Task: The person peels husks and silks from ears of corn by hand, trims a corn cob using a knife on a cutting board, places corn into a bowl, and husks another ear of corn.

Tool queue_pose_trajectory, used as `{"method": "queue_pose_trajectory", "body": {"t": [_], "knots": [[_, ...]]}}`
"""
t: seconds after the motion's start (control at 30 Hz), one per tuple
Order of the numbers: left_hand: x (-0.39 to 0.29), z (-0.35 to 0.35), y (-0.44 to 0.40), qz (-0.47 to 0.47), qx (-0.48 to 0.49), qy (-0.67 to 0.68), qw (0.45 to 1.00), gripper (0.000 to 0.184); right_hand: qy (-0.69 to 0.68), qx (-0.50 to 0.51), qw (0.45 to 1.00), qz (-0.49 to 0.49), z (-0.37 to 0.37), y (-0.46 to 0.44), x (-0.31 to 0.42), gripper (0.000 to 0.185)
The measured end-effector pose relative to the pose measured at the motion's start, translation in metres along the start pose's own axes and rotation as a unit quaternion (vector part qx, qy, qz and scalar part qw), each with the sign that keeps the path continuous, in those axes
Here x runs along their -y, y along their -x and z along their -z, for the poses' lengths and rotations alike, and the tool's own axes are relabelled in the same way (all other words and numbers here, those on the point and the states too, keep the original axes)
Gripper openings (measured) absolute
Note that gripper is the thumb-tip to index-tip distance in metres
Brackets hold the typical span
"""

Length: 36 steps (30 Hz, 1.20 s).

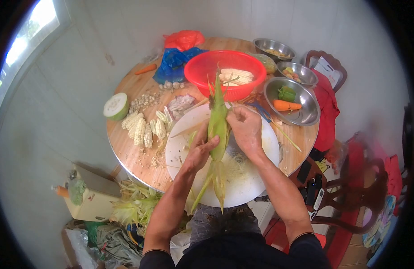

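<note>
An ear of corn (219, 121) in its green husk stands nearly upright above the round white board (177, 154), its loose husk leaves hanging down below. My left hand (200, 149) is wrapped around its lower half, thumb across the front. At the upper right side of the ear, my right hand (246, 130) is closed in a pinch at the edge of the husk; the fingertips are partly hidden. Pale corn silk (237, 168) is scattered on the board under the hands. Behind the ear, a red plastic basin (200, 83) contains peeled corn cobs (237, 75).
Several short corn pieces (139, 131), garlic (171, 85) and a cut green gourd (116, 106) lie left on the wooden table (126, 154). Metal bowls stand right, one (307, 114) with a carrot and green pepper. Stripped husks (137, 204) are heaped below left; a chair (364, 193) stands right.
</note>
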<state>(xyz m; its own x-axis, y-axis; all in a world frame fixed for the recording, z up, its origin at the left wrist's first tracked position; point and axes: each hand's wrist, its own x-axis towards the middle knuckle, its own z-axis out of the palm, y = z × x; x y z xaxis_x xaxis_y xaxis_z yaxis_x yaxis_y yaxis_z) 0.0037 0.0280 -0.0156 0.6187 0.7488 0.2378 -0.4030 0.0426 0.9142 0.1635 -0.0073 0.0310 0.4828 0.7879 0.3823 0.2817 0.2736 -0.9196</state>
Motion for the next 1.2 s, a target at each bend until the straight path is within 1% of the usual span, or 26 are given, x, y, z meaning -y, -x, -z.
{"method": "queue_pose_trajectory", "body": {"t": [0.07,0.1,0.2,0.27,0.3,0.37,0.4,0.43,0.47,0.5,0.57,0.6,0.67,0.7,0.77,0.8,0.83,0.87,0.9,0.93,0.97,1.03,1.07,1.13,1.17,1.2], "knots": [[-0.002,0.002,0.001,0.000,0.008,0.007,1.000,0.069,-0.041,0.028,0.996,-0.073,0.002,-0.004,-0.004,0.021],[-0.003,0.003,0.001,0.004,0.019,0.027,0.999,0.070,-0.041,0.026,0.996,-0.071,0.004,-0.005,-0.005,0.021],[-0.004,0.002,0.002,-0.003,0.027,0.049,0.998,0.070,-0.131,0.070,0.981,-0.127,0.003,-0.007,0.001,0.023],[-0.003,0.004,0.001,-0.012,0.025,0.049,0.998,0.070,-0.133,0.075,0.987,-0.055,0.002,-0.001,0.009,0.024],[-0.002,0.005,0.001,-0.008,0.031,0.041,0.999,0.070,-0.133,0.076,0.987,-0.055,0.003,0.000,0.014,0.024],[-0.002,0.007,0.004,-0.004,0.032,0.033,0.999,0.070,-0.016,0.108,0.994,0.024,0.006,0.004,0.021,0.027],[-0.001,0.005,0.005,-0.009,0.023,0.009,1.000,0.070,-0.017,0.108,0.994,0.023,0.006,0.002,0.018,0.027],[-0.002,0.004,0.006,-0.014,0.015,-0.014,1.000,0.070,0.000,0.095,0.994,0.058,0.005,-0.001,0.013,0.028],[-0.003,0.004,0.007,-0.015,0.015,-0.014,1.000,0.070,0.015,0.082,0.992,0.094,0.004,-0.002,0.013,0.029],[-0.004,0.004,0.008,-0.020,0.019,-0.007,1.000,0.071,0.015,0.082,0.992,0.095,0.002,-0.001,0.012,0.029],[-0.006,0.001,0.009,-0.026,0.027,-0.001,0.999,0.072,-0.077,0.072,0.994,-0.036,-0.004,0.005,0.012,0.029],[-0.007,0.001,0.010,-0.027,0.031,0.003,0.999,0.071,-0.077,0.073,0.994,-0.036,-0.008,0.005,0.010,0.029],[-0.010,0.002,0.012,-0.029,0.034,0.004,0.999,0.071,-0.258,0.031,0.951,-0.168,-0.017,0.005,0.009,0.027],[-0.013,0.002,0.012,-0.034,0.044,0.001,0.998,0.071,-0.259,0.032,0.951,-0.167,-0.020,0.006,0.012,0.027],[-0.021,0.002,0.011,-0.040,0.055,-0.003,0.998,0.071,-0.289,-0.022,0.937,-0.195,-0.022,0.010,0.017,0.026],[-0.029,0.002,0.010,-0.030,0.049,-0.073,0.996,0.072,-0.289,-0.022,0.937,-0.193,-0.023,0.010,0.014,0.026],[-0.034,0.002,0.008,-0.020,0.042,-0.143,0.989,0.073,-0.216,-0.055,0.966,-0.134,-0.024,0.010,0.007,0.025],[-0.033,0.000,0.006,-0.021,0.042,-0.144,0.989,0.073,-0.140,-0.086,0.983,-0.075,-0.026,0.011,0.006,0.023],[-0.032,-0.003,0.004,-0.086,-0.025,-0.251,0.964,0.071,-0.143,-0.083,0.983,-0.075,-0.029,0.013,0.006,0.023],[-0.031,-0.006,0.003,-0.147,-0.091,-0.355,0.919,0.068,-0.136,-0.091,0.986,-0.035,-0.035,0.016,0.005,0.023],[-0.037,-0.012,0.005,-0.146,-0.093,-0.357,0.918,0.068,-0.129,-0.099,0.987,0.003,-0.038,0.020,0.006,0.022],[-0.056,-0.029,0.009,-0.166,-0.193,-0.475,0.842,0.053,-0.141,-0.093,0.985,-0.029,-0.039,0.022,0.020,0.022],[-0.054,-0.027,0.010,-0.168,-0.194,-0.477,0.841,0.053,-0.151,-0.091,0.983,-0.058,-0.039,0.022,0.026,0.022],[-0.045,-0.020,0.010,-0.220,-0.193,-0.465,0.836,0.040,-0.140,-0.098,0.984,-0.041,-0.044,0.023,0.023,0.023],[-0.045,-0.023,0.010,-0.221,-0.193,-0.465,0.835,0.040,-0.127,-0.105,0.986,-0.029,-0.045,0.024,0.024,0.025],[-0.043,-0.027,0.009,-0.254,-0.204,-0.469,0.821,0.040,-0.128,-0.105,0.986,-0.029,-0.043,0.024,0.025,0.025]]}}
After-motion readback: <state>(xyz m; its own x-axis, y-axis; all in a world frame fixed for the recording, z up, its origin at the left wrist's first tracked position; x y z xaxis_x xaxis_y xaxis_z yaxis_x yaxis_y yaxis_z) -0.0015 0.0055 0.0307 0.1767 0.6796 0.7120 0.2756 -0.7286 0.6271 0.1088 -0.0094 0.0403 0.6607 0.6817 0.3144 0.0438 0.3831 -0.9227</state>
